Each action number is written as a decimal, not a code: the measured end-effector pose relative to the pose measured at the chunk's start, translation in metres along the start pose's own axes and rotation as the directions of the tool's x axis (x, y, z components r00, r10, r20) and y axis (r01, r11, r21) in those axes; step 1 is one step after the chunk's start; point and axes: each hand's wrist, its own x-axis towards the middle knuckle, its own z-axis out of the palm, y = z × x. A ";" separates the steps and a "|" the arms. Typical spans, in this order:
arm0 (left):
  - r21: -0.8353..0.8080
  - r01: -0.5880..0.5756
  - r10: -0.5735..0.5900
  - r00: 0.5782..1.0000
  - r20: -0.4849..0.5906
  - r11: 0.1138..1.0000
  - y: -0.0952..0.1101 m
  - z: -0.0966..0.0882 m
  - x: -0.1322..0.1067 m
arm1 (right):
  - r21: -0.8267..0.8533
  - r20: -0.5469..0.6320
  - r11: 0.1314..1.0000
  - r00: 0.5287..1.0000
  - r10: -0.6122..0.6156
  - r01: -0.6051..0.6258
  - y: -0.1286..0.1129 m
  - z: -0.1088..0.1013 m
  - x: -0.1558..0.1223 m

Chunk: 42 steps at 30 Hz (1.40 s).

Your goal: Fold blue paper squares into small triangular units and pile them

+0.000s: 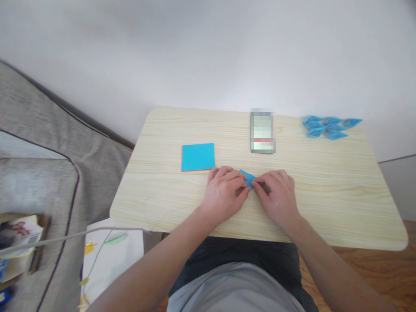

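Between my two hands, low over the table's middle, is a small folded piece of blue paper (248, 177). My left hand (224, 190) pinches its left side with thumb and fingers. From the other side, my right hand (277, 190) grips the paper's right end between thumb and forefinger. Fingertips cover much of the paper, so its full folded shape is hidden. Just beyond my left hand lies a flat stack of blue paper sheets (198, 157), with a thin orange edge showing. Several folded blue paper pieces (328, 126), pointed at one end, sit grouped at the far right.
A phone (262, 132), its screen blurred out, lies behind my hands. The pale wood-grain table (156, 203) backs against a white wall. A grey sofa (94, 173) stands at the left, and a cable (97, 230) runs past the table's front left corner.
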 end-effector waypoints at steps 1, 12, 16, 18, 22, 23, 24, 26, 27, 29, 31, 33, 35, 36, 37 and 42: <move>0.000 0.004 -0.004 1.000 -0.002 1.000 0.000 0.001 0.001 | -0.006 0.003 1.000 1.000 0.006 -0.006 0.000 0.000 0.000; 0.026 0.011 -0.011 1.000 0.010 1.000 0.003 0.001 -0.002 | 0.062 -0.015 0.994 0.996 0.091 -0.090 0.005 0.000 0.003; 0.013 0.012 -0.012 1.000 0.002 1.000 0.003 0.002 -0.002 | 0.082 -0.008 0.994 0.998 0.068 -0.067 0.008 0.000 0.003; 0.013 0.013 -0.013 1.000 -0.003 1.000 0.003 0.002 -0.002 | 0.081 -0.015 0.995 0.998 0.062 -0.060 0.009 0.000 0.002; 0.014 0.013 -0.013 1.000 -0.006 1.000 0.003 0.003 -0.001 | 0.067 -0.024 0.997 0.999 0.047 -0.045 0.010 0.002 0.002; 0.014 0.013 -0.013 1.000 -0.007 1.000 0.003 0.003 -0.001 | 0.066 -0.026 0.997 0.999 0.044 -0.042 0.010 0.002 0.002; 0.014 0.013 -0.013 1.000 -0.007 1.000 0.003 0.002 -0.001 | 0.065 -0.029 0.997 0.999 0.041 -0.039 0.010 0.002 0.001; 0.013 0.010 -0.010 1.000 -0.009 1.000 0.003 0.002 -0.001 | 0.063 -0.036 0.997 0.999 0.039 -0.037 0.009 0.003 0.001; 0.013 0.009 -0.009 1.000 -0.011 1.000 0.003 0.002 -0.001 | 0.061 -0.039 0.998 0.999 0.037 -0.035 0.009 0.003 0.001; 0.013 0.008 -0.008 1.000 -0.014 1.000 0.004 0.002 -0.001 | 0.052 -0.046 0.998 0.998 0.043 -0.040 0.007 0.002 0.000; 0.016 0.011 -0.011 1.000 -0.018 1.000 0.004 0.003 -0.001 | 0.038 -0.048 0.998 0.997 0.054 -0.053 0.005 0.002 -0.001; 0.020 0.015 -0.015 1.000 -0.018 1.000 0.004 0.004 -0.001 | 0.020 -0.042 0.998 0.997 0.065 -0.065 0.004 0.002 -0.002; 0.023 0.017 -0.017 1.000 -0.017 1.000 0.004 0.004 -0.001 | 0.010 -0.038 0.998 0.997 0.068 -0.068 0.004 0.002 -0.002; 0.025 0.018 -0.017 1.000 -0.016 1.000 0.004 0.004 -0.001 | 0.009 -0.036 0.998 0.997 0.068 -0.067 0.004 0.002 -0.002; 0.026 0.018 -0.017 1.000 -0.015 1.000 0.004 0.004 -0.001 | 0.011 -0.037 0.998 0.997 0.066 -0.065 0.004 0.002 -0.002; 0.023 0.013 -0.012 1.000 -0.009 1.000 0.004 0.004 -0.001 | 0.018 -0.042 0.998 0.997 0.057 -0.056 0.005 0.002 -0.002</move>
